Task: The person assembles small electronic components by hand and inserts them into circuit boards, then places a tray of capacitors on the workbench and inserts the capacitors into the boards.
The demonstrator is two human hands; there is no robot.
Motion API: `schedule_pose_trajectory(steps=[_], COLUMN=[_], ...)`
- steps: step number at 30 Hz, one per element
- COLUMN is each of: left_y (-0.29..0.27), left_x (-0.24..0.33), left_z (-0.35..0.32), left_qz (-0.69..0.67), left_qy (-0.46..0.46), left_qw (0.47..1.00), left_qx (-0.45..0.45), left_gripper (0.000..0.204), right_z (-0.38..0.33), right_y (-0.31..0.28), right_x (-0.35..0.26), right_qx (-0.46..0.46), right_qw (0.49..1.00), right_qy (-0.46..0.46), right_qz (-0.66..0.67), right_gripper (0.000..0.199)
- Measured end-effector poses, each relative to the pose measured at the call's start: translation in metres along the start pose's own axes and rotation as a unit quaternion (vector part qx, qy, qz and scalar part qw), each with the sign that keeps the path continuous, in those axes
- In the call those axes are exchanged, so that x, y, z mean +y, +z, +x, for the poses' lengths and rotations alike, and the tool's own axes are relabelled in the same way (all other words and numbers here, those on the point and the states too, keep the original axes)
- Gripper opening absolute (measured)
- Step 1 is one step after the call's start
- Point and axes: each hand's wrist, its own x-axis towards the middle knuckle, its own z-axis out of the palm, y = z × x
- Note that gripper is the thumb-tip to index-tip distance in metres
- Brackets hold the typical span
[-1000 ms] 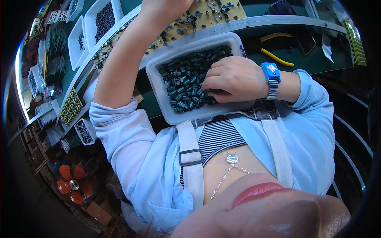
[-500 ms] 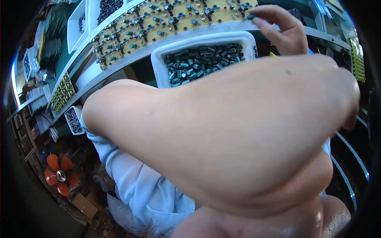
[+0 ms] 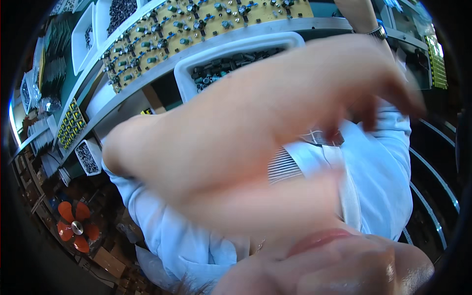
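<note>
My left forearm crosses the middle of the head view, raised close in front. My left hand point(image 3: 366, 81) at its end is smeared by motion, its fingers hanging down over my light blue shirt. What it holds, if anything, cannot be made out. At the top right, my right hand point(image 3: 355, 14) is cut off by the upper edge, beyond a dark watch point(image 3: 378, 32); its fingers are out of sight. Left of it lies a long tan circuit board point(image 3: 209, 29) set with green capacitors. Below the board, a white bin point(image 3: 183, 73) of dark green capacitors point(image 3: 219, 69) is partly covered by my forearm.
A metal rail point(image 3: 162, 66) runs along the board's near edge. White trays point(image 3: 84, 34) of small parts stand upper left, with a yellow-and-black board point(image 3: 72, 125) and a small parts bin point(image 3: 88, 157) below. An orange-bladed fan point(image 3: 77, 227) is lower left.
My left forearm and hand have swung upward and left, uncovering my shirt. My right hand, whose fingers pinched a green capacitor near the board's right end, has moved up toward the top edge.
</note>
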Motion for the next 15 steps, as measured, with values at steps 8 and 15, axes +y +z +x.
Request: schedule_pose_trajectory(steps=[8, 15], left_y=[0.043, 0.045], left_x=[-0.069, -0.071], left_z=[-0.021, -0.021], left_qz=[0.42, 0.428], left_qy=[0.008, 0.001], left_qw=[0.905, 0.892], left_qx=[-0.066, -0.142], left_gripper=[0.03, 0.016], right_z=[0.008, 0.004], right_y=[0.002, -0.017], right_x=[0.004, 0.001], right_qx=[-0.032, -0.016], right_qw=[0.991, 0.936], right_qy=[-0.043, -0.147], right_qz=[-0.125, -0.319], right_gripper=[0.013, 0.013])
